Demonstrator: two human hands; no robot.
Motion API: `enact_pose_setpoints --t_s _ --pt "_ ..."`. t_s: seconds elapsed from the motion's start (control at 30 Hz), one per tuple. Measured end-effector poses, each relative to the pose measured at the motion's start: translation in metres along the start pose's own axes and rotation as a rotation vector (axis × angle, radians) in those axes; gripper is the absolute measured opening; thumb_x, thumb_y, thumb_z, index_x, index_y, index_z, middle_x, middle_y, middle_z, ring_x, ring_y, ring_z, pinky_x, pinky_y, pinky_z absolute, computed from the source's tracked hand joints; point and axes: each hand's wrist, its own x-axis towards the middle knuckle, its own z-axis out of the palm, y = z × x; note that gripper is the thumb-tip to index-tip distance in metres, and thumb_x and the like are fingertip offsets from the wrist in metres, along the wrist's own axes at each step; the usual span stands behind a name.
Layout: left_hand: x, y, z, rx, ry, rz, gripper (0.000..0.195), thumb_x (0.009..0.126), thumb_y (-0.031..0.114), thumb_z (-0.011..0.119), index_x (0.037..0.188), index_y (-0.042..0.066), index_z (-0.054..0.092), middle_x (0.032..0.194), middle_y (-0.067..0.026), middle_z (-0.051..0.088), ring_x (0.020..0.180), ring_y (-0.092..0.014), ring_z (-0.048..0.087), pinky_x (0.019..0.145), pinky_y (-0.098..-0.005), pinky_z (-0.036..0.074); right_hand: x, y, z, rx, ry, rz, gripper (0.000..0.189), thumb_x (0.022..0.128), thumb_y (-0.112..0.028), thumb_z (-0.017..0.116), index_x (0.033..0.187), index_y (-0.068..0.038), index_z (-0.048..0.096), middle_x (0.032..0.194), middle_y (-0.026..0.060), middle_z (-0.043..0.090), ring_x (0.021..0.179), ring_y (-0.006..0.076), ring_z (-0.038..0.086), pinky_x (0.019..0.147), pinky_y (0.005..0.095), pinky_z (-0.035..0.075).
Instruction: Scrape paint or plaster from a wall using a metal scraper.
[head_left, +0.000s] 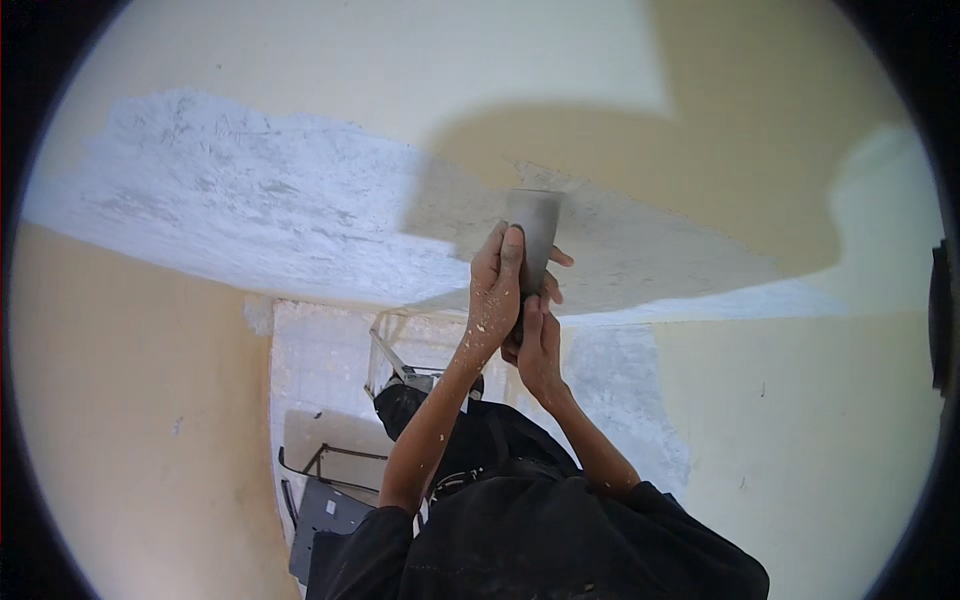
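Observation:
Both my hands are on a wide scraper (538, 232) with a grey metal blade. My left hand (495, 277) wraps the blade's side, its thumb laid along the face and fingertips showing behind. Lower down, my right hand (541, 337) grips the dark handle. The blade's straight edge points up at the pale yellow wall (525, 52), near the upper border of a stripped whitish-grey patch (262, 187). Whether the edge touches the wall cannot be told. Pale flakes cling to my left wrist and forearm.
Beneath me, beside my feet, is a light-coloured metal frame (386, 349), perhaps a ladder or stool. At lower left lies a dark grey panel (326, 517) near a thin dark metal frame (352, 452). Walls rise on both sides. A dark object (939, 319) shows at the right rim.

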Motion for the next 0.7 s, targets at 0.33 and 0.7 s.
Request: enact_pose_setpoints --t_s 0.33,0.7 --pt "0.007 0.000 -0.007 0.084 -0.075 -0.037 0.040 0.098 0.038 0.032 0.095 0.001 0.047 0.078 -0.0145 0.065 0.043 -0.008 0.051 0.034 -0.0179 0.035 0.022 0.033 0.015 -0.113 0.187 -0.167 0.040 0.098 -0.030 0.031 0.084 0.001 0.052 0.051 0.0025 0.049 0.046 0.0081 0.047 0.042 0.0259 0.036" --pt "0.012 -0.010 -0.019 0.035 -0.068 -0.011 0.042 0.097 0.038 0.034 0.101 -0.001 0.050 0.082 -0.0172 0.065 0.050 -0.014 0.059 0.040 -0.0203 0.042 0.023 0.029 0.014 -0.267 0.199 -0.258 0.044 0.099 -0.027 0.034 0.072 0.004 0.051 0.052 0.0053 0.051 0.047 0.0110 0.049 0.042 0.0292 0.037"
